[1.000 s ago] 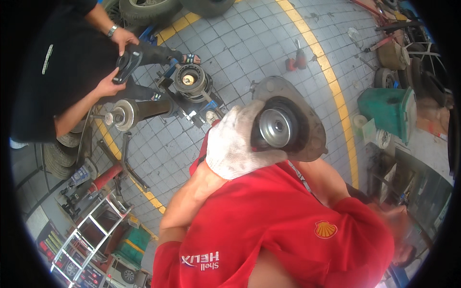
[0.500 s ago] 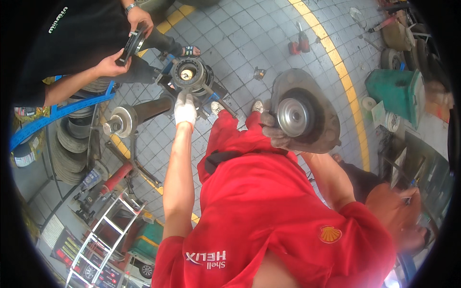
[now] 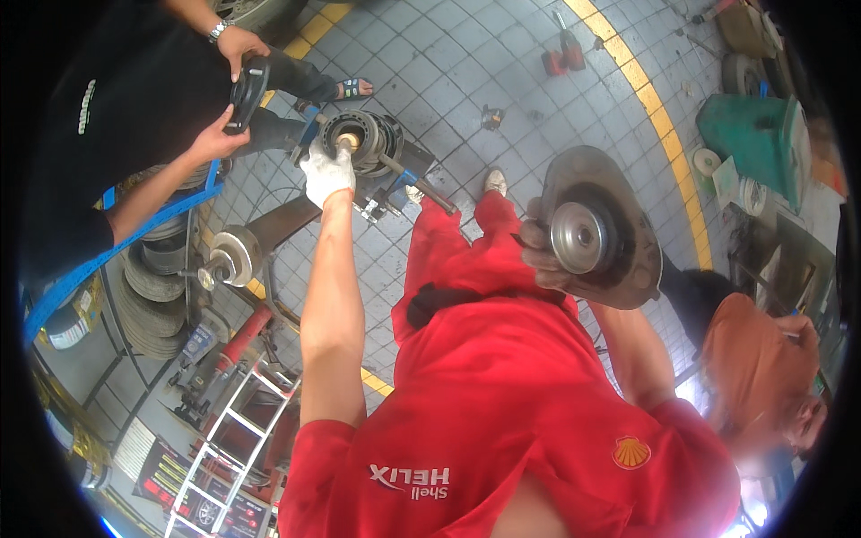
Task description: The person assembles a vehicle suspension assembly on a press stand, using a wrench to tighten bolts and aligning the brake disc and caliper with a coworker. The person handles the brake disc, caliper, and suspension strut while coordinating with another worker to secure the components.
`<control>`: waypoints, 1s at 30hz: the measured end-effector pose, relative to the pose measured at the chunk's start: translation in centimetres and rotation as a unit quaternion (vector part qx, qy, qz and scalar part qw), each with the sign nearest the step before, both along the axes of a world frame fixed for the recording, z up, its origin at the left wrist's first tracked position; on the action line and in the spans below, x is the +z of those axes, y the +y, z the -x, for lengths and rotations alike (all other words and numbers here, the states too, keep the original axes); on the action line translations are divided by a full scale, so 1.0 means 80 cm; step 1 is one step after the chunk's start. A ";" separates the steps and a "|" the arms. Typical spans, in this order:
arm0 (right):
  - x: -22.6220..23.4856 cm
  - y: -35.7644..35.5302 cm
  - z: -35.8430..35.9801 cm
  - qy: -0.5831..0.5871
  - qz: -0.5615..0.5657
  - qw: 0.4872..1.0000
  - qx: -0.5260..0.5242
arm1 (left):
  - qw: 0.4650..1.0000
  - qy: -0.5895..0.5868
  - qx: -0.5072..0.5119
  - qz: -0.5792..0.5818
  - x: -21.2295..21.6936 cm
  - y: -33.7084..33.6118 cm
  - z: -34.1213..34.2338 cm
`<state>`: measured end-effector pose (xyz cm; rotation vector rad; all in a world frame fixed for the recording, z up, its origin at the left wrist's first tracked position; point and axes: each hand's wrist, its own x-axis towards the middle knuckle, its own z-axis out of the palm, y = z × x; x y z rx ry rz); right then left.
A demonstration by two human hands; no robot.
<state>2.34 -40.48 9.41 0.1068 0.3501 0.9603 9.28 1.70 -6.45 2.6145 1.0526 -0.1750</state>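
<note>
The left hand (image 3: 326, 172), in a white glove, is closed over the top of the coil spring assembly (image 3: 363, 143) clamped in a blue-jawed compressor stand (image 3: 395, 184). The right hand (image 3: 541, 255) is wrapped around the edge of a round metal strut mount plate (image 3: 596, 229), held up well to the right of the spring assembly; its raised grey hub (image 3: 578, 237) faces the camera. Left of the assembly, a black round part (image 3: 244, 91) is held by another person's two hands (image 3: 235, 45). Far right of the assembly, a green bin (image 3: 752, 148) stands on the tiled floor (image 3: 466, 63); its contents cannot be made out.
</note>
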 end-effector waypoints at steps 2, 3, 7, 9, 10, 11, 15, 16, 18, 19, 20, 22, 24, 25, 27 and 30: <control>-0.003 -0.004 0.001 0.004 0.003 1.000 -0.011 | 0.998 0.056 -0.019 -0.017 0.017 -0.014 -0.023; -0.005 -0.007 0.002 0.007 0.006 1.000 -0.015 | 0.996 0.076 -0.031 -0.030 0.023 -0.018 -0.033; -0.020 -0.012 0.006 -0.016 -0.029 0.999 -0.041 | 0.986 0.132 -0.094 -0.032 0.024 -0.023 -0.049; -0.029 -0.012 0.008 -0.007 -0.050 0.997 -0.051 | 0.981 0.161 -0.102 -0.035 0.015 -0.021 -0.050; -0.033 -0.012 0.010 -0.007 -0.062 0.996 -0.056 | 0.980 0.173 -0.095 -0.033 0.010 -0.019 -0.049; -0.036 -0.012 0.011 -0.002 -0.065 0.996 -0.058 | 0.977 0.195 -0.085 -0.026 0.006 -0.017 -0.049; -0.037 -0.010 0.012 0.008 -0.024 0.997 -0.070 | 0.982 0.177 -0.067 0.012 -0.007 -0.011 -0.043; -0.036 -0.009 0.011 0.013 -0.027 0.997 -0.072 | 0.984 0.167 -0.069 0.015 -0.009 -0.010 -0.037; -0.032 -0.005 0.005 0.019 -0.026 0.997 -0.072 | 0.990 0.120 -0.076 0.017 -0.011 -0.008 -0.028; -0.030 -0.003 0.001 0.022 -0.020 0.997 -0.070 | 0.991 0.103 -0.079 0.024 -0.011 -0.006 -0.025; -0.027 -0.001 -0.003 0.025 -0.011 0.998 -0.065 | 0.992 0.096 -0.080 0.032 -0.012 -0.005 -0.022; -0.020 0.004 -0.011 0.031 0.004 0.998 -0.062 | 0.993 0.080 -0.080 0.044 -0.014 -0.003 -0.018; -0.011 0.010 -0.016 0.028 0.024 0.998 -0.055 | 0.993 0.078 -0.086 0.037 -0.016 -0.002 -0.016; -0.007 0.012 -0.018 0.020 0.037 0.998 -0.050 | 0.993 0.075 -0.089 0.034 -0.018 -0.001 -0.017; -0.003 0.021 -0.018 0.022 0.026 0.998 -0.048 | 0.992 0.071 -0.090 0.045 -0.019 0.000 -0.018; -0.001 0.029 -0.012 0.012 0.028 0.998 -0.055 | 0.990 0.056 -0.106 0.069 -0.017 0.006 -0.014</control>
